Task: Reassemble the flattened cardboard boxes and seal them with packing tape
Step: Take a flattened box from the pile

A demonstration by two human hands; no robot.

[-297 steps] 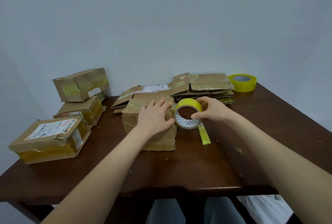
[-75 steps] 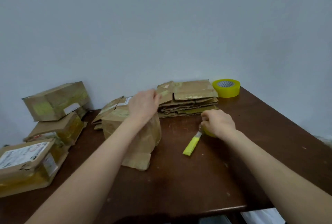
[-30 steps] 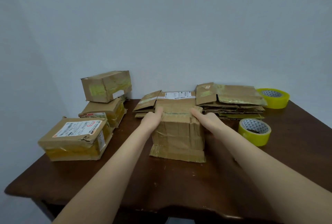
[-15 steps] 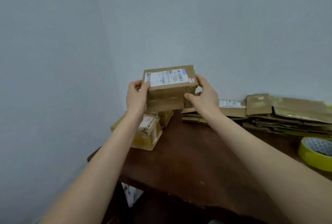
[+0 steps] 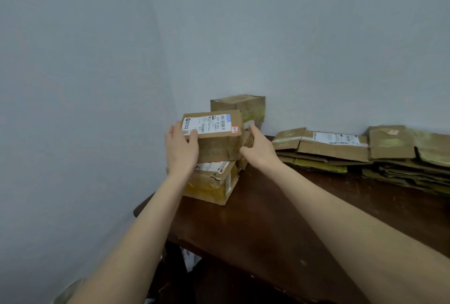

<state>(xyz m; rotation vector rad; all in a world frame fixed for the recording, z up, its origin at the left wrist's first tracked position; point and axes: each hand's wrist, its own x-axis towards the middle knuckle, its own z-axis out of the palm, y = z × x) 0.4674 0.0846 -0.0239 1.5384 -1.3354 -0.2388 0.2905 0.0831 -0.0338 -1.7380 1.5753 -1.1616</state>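
Gripping the labelled cardboard box (image 5: 216,144) by its left end, the left hand (image 5: 181,151) holds it atop the yellow-taped box (image 5: 211,185), the right hand (image 5: 258,151) straight-fingered against its right end.

Dark wooden table (image 5: 280,225) with taped box (image 5: 209,188) and 2 flattened-cardboard stacks (image 5: 333,151)
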